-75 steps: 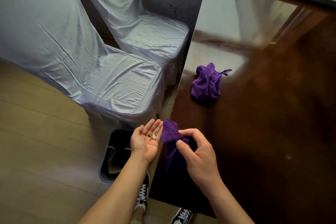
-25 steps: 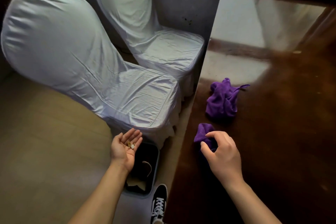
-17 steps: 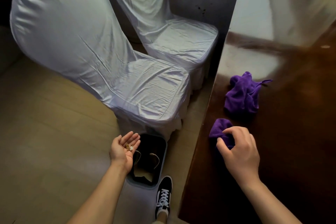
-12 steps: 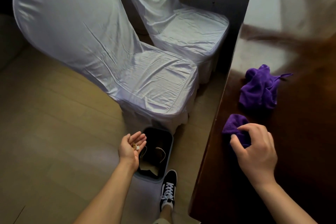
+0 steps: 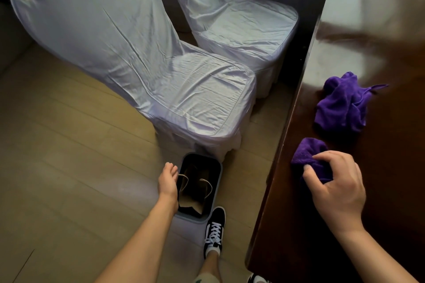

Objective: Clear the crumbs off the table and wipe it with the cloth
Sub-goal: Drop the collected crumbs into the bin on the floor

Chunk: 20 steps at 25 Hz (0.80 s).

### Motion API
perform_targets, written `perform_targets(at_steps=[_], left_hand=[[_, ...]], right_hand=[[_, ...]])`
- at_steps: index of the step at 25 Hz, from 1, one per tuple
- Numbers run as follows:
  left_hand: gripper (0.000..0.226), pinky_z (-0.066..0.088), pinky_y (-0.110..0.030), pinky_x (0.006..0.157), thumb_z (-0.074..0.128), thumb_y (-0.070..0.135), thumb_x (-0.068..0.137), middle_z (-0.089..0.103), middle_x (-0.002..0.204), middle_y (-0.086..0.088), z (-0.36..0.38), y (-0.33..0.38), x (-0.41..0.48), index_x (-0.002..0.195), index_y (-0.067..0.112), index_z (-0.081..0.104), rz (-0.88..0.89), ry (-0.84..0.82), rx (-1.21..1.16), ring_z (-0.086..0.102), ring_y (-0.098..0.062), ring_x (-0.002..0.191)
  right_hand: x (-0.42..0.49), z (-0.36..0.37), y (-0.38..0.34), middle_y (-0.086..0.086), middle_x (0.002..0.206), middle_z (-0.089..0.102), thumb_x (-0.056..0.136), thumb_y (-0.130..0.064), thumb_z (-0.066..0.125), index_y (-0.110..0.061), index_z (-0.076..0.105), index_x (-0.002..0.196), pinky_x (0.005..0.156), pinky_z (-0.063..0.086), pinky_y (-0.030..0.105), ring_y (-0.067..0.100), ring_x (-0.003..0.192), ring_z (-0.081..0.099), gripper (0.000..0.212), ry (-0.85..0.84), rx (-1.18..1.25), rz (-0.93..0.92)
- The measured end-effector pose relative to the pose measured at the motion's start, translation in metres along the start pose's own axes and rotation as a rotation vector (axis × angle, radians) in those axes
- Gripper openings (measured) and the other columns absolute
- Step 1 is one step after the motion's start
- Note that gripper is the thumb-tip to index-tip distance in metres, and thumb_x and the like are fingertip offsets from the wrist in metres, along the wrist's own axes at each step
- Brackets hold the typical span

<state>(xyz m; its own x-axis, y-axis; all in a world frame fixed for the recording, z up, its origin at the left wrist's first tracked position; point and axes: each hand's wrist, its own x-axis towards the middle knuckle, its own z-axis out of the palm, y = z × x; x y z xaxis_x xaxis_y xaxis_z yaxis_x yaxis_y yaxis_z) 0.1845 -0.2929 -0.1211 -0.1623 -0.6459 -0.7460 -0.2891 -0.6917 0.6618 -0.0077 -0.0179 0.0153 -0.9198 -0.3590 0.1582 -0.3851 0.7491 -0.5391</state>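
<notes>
My left hand (image 5: 167, 182) is tipped on its edge at the left rim of a small dark bin (image 5: 219, 181) on the floor, palm turned towards the bin's inside. No crumbs show in it. Inside the bin stands a brown paper bag (image 5: 193, 197). My right hand (image 5: 335, 188) rests on the dark glossy table (image 5: 395, 167) near its left edge, fingers closed on a small bunched purple cloth (image 5: 305, 151). A second, larger crumpled purple cloth (image 5: 340, 105) lies on the table just beyond it, apart from my hand.
Two chairs in pale satin covers stand left of the table, the nearer chair (image 5: 195, 99) just behind the bin and the farther chair (image 5: 248, 27) against the table's edge. My black sneaker (image 5: 215, 230) is beside the bin on the wooden floor.
My left hand moved down from beside the table to the bin and turned from palm-up, with crumbs showing, onto its edge. My right hand set the small cloth on the table and stays on it.
</notes>
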Motion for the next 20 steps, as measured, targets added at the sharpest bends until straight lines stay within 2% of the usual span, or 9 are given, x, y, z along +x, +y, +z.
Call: perform_targets(at_steps=[4,6,7,9,11,13,15,18,20], left_hand=[[0.041,0.045,-0.040,0.100,0.032,0.001,0.100,0.054,0.132,-0.027,0.002,0.008,-0.006,0.141,0.000,0.036,0.038,-0.011,0.055,0.056,-0.033,0.119],[0.052,0.047,-0.038,0.099,0.028,-0.016,0.092,0.056,0.129,-0.025,0.007,0.014,-0.014,0.139,0.003,0.040,0.064,-0.041,0.108,0.058,-0.030,0.115],[0.060,0.049,-0.031,0.093,0.028,-0.021,0.086,0.058,0.126,-0.019,0.010,0.018,-0.019,0.136,0.006,0.046,0.089,-0.041,0.167,0.061,-0.023,0.109],[0.067,0.048,-0.016,0.059,0.034,-0.022,0.076,0.065,0.102,-0.006,0.015,0.026,-0.029,0.126,0.017,0.058,0.184,-0.014,0.287,0.061,-0.003,0.069],[0.064,0.037,-0.015,0.037,0.042,-0.018,0.072,0.060,0.074,0.003,0.026,0.036,-0.040,0.119,0.021,0.063,0.287,-0.030,0.346,0.046,0.000,0.039],[0.058,0.039,-0.009,0.041,0.046,-0.017,0.072,0.061,0.076,0.003,0.043,0.049,-0.050,0.118,0.015,0.064,0.402,-0.096,0.405,0.050,0.007,0.044],[0.054,0.046,-0.008,0.058,0.053,-0.012,0.070,0.068,0.089,-0.003,0.069,0.066,-0.068,0.117,0.011,0.066,0.498,-0.201,0.488,0.057,0.007,0.062],[0.051,0.047,-0.028,0.092,0.056,-0.014,0.071,0.070,0.107,-0.005,0.116,0.088,-0.108,0.105,0.021,0.069,0.620,-0.371,0.558,0.061,-0.015,0.099],[0.051,0.045,-0.017,0.089,0.056,-0.015,0.070,0.069,0.108,-0.002,0.151,0.092,-0.141,0.100,0.024,0.069,0.736,-0.458,0.601,0.060,-0.016,0.102]], right_hand=[[-0.001,0.000,0.001,0.005,0.105,0.062,0.077,-0.023,0.074,-0.017,0.063,0.099,0.070,0.041,0.031,0.024,0.095,0.056,0.025,-0.003,0.003,0.006],[0.001,-0.001,0.001,0.005,0.105,0.062,0.077,-0.024,0.075,-0.018,0.062,0.100,0.069,0.042,0.032,0.023,0.094,0.055,0.027,-0.020,0.005,0.005],[0.002,-0.002,0.001,0.004,0.106,0.061,0.076,-0.027,0.076,-0.020,0.061,0.101,0.070,0.042,0.032,0.022,0.095,0.055,0.029,-0.041,0.001,0.011],[0.001,-0.008,-0.001,0.002,0.109,0.059,0.072,-0.034,0.079,-0.022,0.062,0.103,0.072,0.043,0.033,0.023,0.095,0.053,0.038,-0.099,-0.046,0.015],[-0.003,-0.019,-0.002,0.002,0.114,0.057,0.066,-0.038,0.083,-0.023,0.065,0.109,0.080,0.047,0.035,0.025,0.093,0.053,0.049,-0.146,-0.127,-0.022],[-0.006,-0.030,-0.004,0.000,0.116,0.059,0.068,-0.030,0.081,-0.024,0.066,0.112,0.088,0.046,0.034,0.023,0.095,0.055,0.047,-0.200,-0.057,-0.018],[-0.003,-0.046,0.002,-0.007,0.107,0.064,0.068,-0.020,0.076,-0.027,0.068,0.104,0.089,0.047,0.031,0.012,0.096,0.060,0.038,-0.180,0.160,0.109],[0.004,-0.074,0.022,-0.010,0.089,0.071,0.068,-0.019,0.075,-0.038,0.067,0.091,0.078,0.051,0.026,0.002,0.083,0.064,0.032,-0.129,0.459,0.404],[0.004,-0.094,0.042,-0.008,0.084,0.073,0.068,-0.018,0.077,-0.041,0.066,0.090,0.074,0.054,0.029,0.007,0.075,0.066,0.033,-0.088,0.552,0.531]])
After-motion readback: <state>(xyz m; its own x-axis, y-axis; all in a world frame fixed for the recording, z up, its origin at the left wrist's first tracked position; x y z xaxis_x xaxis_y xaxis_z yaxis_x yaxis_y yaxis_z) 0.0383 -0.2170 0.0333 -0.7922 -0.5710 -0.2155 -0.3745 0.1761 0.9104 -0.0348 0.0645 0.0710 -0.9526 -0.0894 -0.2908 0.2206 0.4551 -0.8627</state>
